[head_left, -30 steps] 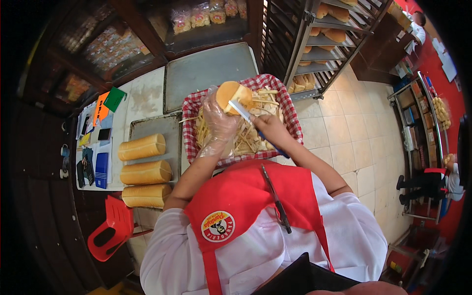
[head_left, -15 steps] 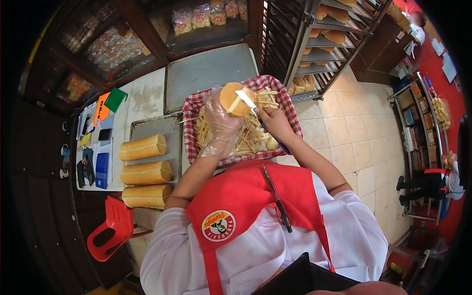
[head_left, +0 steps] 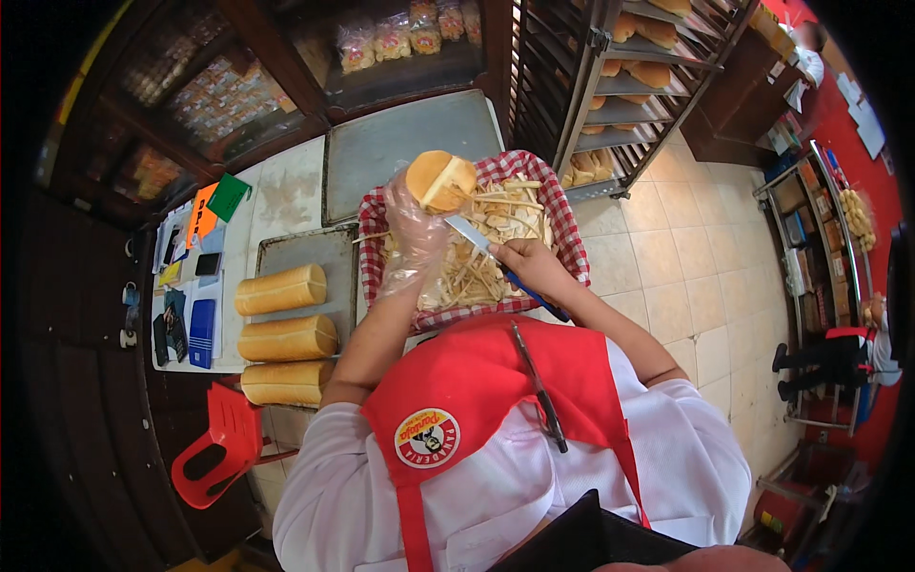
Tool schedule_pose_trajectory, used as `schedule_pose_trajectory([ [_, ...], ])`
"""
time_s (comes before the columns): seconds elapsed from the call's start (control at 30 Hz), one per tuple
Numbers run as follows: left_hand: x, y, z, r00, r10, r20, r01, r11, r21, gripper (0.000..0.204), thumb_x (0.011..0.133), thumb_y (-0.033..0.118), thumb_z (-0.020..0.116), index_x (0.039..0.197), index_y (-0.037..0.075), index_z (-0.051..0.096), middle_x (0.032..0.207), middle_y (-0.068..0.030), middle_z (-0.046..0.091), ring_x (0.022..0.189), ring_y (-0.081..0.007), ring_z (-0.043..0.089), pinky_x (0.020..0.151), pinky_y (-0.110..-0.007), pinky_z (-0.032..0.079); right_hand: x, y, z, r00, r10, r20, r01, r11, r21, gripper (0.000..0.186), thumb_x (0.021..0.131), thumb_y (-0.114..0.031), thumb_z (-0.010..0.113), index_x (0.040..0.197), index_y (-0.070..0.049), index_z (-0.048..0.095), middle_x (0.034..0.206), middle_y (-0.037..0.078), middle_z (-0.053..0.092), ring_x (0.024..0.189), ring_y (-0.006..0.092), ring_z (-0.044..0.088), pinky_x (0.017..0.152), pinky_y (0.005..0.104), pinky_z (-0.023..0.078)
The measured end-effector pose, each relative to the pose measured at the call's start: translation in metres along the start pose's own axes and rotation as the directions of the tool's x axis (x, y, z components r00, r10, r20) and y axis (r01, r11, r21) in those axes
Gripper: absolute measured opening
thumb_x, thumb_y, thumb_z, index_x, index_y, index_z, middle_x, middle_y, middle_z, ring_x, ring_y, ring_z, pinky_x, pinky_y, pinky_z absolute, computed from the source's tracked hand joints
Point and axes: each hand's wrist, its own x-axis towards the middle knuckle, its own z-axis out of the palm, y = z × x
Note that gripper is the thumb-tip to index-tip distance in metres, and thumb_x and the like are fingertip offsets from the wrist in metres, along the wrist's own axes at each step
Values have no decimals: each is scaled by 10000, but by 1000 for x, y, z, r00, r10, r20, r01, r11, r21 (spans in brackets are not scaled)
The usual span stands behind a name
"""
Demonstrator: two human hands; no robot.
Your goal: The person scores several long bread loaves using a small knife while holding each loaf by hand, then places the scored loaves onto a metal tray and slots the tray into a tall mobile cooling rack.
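My left hand point(head_left: 416, 234), in a clear plastic glove, is closed round a bread loaf point(head_left: 431, 174). The loaf's round golden-brown end faces up, with a pale strip bared across it. My right hand point(head_left: 532, 265) grips a knife point(head_left: 469, 232) with a blue handle. Its blade tip points toward the gloved hand, just below the loaf's end. Both hands are over a basket point(head_left: 569, 224) lined with red-and-white checked cloth. Thin pale bread trimmings point(head_left: 510, 205) fill much of the basket.
Three long loaves point(head_left: 286, 340) lie on a metal tray point(head_left: 338, 250) at the left, with another tray point(head_left: 410, 143) beyond. A bread rack point(head_left: 596, 105) stands at the far right of the basket. A red chair point(head_left: 217, 443) is at lower left. Another person point(head_left: 839, 367) is far right.
The loaf has moved slightly left and up. The knife has come down off its end, and a pale strip now shows across the brown crust there.
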Motion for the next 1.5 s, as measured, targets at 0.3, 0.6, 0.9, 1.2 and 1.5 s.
schedule_pose_trajectory([
  [0.3,23,-14,-55,784,-242,571,617,405,-675,769,671,-72,704,1360,-12,369,1323,-136,472,1218,-195,456,1027,-304,366,15,2,-35,979,62,-195,22,915,402,355,930,-359,558,796,-31,578,606,29,552,491,104,512,480,237,442],
  [0.6,-8,15,-27,957,-275,86,288,931,-224,729,655,141,837,1214,23,385,1134,-157,513,1058,-237,525,901,-350,454,33,3,-28,971,240,-7,-138,579,804,289,938,-337,533,942,-48,522,722,75,581,602,184,591,536,310,511],
  [0.9,4,22,-26,995,92,26,-92,996,-11,825,553,217,884,1199,32,404,1037,-147,576,925,-288,609,800,-386,497,27,-46,-27,963,-128,-237,117,991,-59,406,920,-358,566,788,24,605,624,49,569,513,135,570,474,279,478],
  [1.2,-22,24,-27,993,-102,65,115,962,-247,968,523,253,915,1243,-6,322,1042,-145,545,931,-270,591,790,-365,491,37,-30,-18,960,-218,-176,147,927,-345,455,897,-415,557,882,24,673,613,156,619,529,215,633,575,356,501],
  [1.5,-31,14,-17,985,-166,40,168,983,-69,1085,538,267,917,1325,-22,228,1181,-205,461,1036,-314,538,853,-419,451,18,-39,-14,996,-26,-86,9,979,-202,431,917,-385,557,899,32,664,617,69,585,488,134,570,482,286,470],
])
